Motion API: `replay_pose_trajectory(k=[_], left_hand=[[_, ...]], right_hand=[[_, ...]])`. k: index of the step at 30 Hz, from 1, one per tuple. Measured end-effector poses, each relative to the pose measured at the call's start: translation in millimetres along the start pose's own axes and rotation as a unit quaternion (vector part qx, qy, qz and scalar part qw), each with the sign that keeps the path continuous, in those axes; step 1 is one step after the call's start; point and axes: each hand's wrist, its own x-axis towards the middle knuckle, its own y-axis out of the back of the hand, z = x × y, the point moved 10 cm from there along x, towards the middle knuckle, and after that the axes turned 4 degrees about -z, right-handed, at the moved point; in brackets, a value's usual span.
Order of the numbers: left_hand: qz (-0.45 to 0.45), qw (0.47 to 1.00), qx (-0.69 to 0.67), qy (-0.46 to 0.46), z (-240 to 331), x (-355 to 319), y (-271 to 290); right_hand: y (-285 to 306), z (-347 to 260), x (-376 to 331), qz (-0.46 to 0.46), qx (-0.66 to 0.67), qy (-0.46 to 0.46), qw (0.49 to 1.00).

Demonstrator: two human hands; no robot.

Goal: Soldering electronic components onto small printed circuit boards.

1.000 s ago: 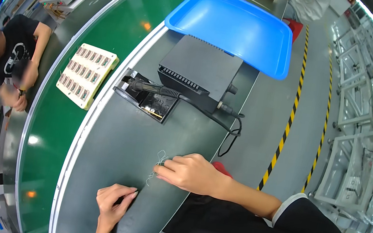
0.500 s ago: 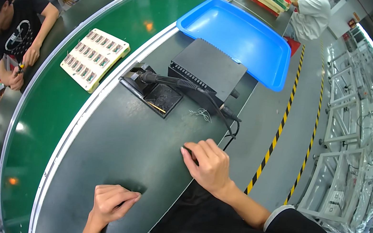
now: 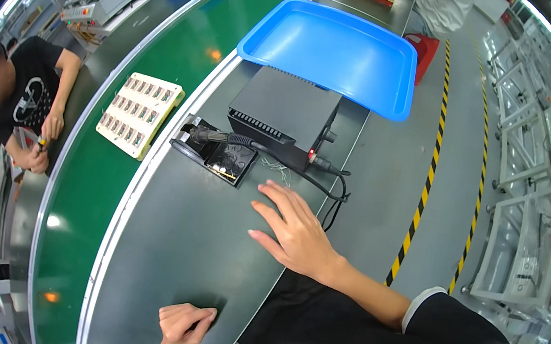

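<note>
My right hand (image 3: 295,238) hovers over the grey worktop (image 3: 171,249) with its fingers spread and nothing in them. Its fingertips are nearest a small tangle of thin wire (image 3: 277,169). Lower down, my left hand (image 3: 184,326) is curled closed above the worktop, with no object visible in it. Beyond the right hand stands a black soldering station (image 3: 284,106), its cable curving along the right side. To its left a soldering iron (image 3: 223,138) rests in a black stand with a shallow tray (image 3: 229,164).
A large blue tray (image 3: 337,46) lies behind the station. Left of the worktop, a green conveyor (image 3: 87,215) carries a cream fixture (image 3: 140,112) with rows of small parts. Across it a co-worker (image 3: 35,90) holds a small tool. Right of the worktop is the floor with striped tape (image 3: 416,214).
My right hand has uncurled from a closed shape and its fingers now spread toward the soldering station. The left hand stays curled. The whole view has shifted a little.
</note>
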Motion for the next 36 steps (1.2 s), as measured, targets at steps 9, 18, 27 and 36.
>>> replay_pose_trajectory(k=[9,18,27,36], left_hand=[[0.183,0.966,-0.084,0.162,-33.7,-26.7,44.3],[0.5,0.851,-0.113,0.115,-44.5,-78.0,106.2],[0.308,0.95,0.028,-0.045,-65.8,-71.5,103.6],[0.231,0.948,0.216,0.038,-63.2,-88.8,126.4]], right_hand=[[0.4,-111.8,0.2,0.064,0.239,0.239,0.939],[-119.2,-251.7,66.8,-0.069,0.453,0.35,0.817],[-200.2,-276.5,53.2,-0.246,0.492,0.377,0.745],[-239.3,-295.5,45.0,-0.286,0.502,0.395,0.714]])
